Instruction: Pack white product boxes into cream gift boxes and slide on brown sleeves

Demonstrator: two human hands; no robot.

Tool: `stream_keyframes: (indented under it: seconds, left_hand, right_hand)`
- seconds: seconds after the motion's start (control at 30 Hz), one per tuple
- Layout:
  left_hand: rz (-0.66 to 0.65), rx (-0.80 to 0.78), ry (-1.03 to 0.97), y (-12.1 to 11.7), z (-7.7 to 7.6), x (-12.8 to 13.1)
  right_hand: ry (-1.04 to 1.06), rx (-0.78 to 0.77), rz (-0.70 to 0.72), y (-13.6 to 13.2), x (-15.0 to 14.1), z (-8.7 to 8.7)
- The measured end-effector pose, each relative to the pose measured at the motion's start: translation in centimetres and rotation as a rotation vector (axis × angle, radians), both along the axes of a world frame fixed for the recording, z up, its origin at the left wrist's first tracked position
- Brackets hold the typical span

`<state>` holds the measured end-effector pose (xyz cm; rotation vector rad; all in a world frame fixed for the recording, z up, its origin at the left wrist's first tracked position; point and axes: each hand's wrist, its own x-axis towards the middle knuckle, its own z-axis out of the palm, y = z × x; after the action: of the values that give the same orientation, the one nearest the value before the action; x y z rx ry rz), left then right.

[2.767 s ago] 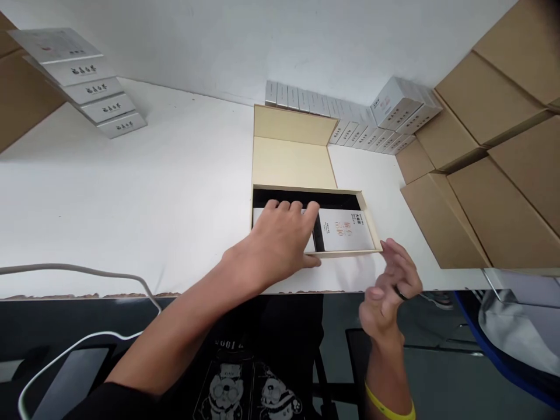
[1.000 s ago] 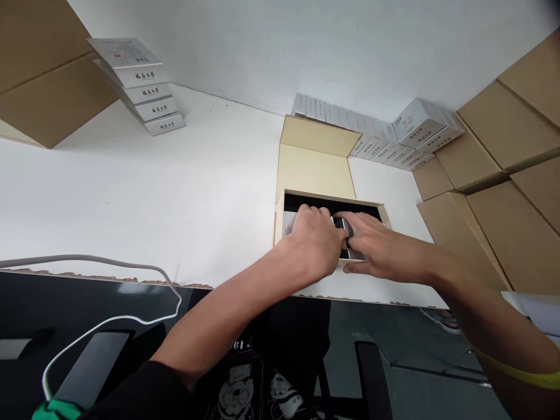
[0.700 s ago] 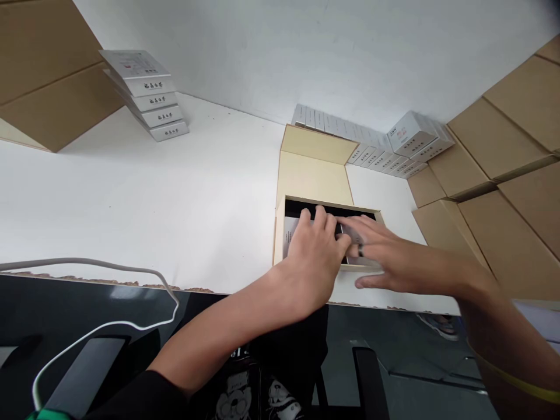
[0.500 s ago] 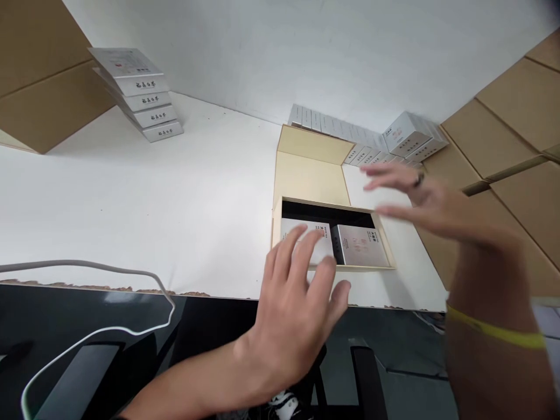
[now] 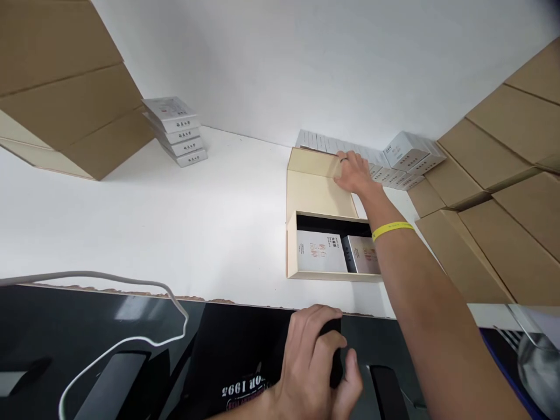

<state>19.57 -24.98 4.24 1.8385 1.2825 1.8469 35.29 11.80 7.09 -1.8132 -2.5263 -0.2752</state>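
My right hand [image 5: 353, 172] reaches to the far side of the open cream gift box [image 5: 292, 251]. Its fingers are hooked over the top edge of the box's raised lid flap [image 5: 312, 163], with the thumb on the near face. Inside the black-lined tray lie two small cartons, a white one [image 5: 321, 251] and a greyish one [image 5: 361, 254], partly behind my forearm. Below the table edge, my left hand [image 5: 319, 356] has bent fingers and its thumb apart. A black shape, possibly clothing, shows behind those fingers; I see nothing held.
A stack of small white cartons [image 5: 179, 133] stands at the left beside large brown boxes [image 5: 87, 105]. Along the wall runs a row of white cartons [image 5: 405, 154]. More brown boxes [image 5: 503, 233] are piled at the right. A white cable [image 5: 172, 297] crosses the front table edge.
My right hand has moved from above the box's right side to the lid flap and taken hold of it. My left hand has drawn back from the box, below the table edge.
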Motion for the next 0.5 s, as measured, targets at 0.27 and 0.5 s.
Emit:
stream_keyframes:
  seconds: [0.27,0.5]
  left_hand:
    - [0.025,-0.053,0.003,-0.6,-0.7,-1.2]
    - [-0.001,-0.087,0.055,-0.8,-1.7,-1.6]
  right_hand:
    - [-0.016,0.019,-0.105,1.4,-1.4,-0.7]
    - [-0.061,0.063,-0.102,1.0,-2.1,-0.3]
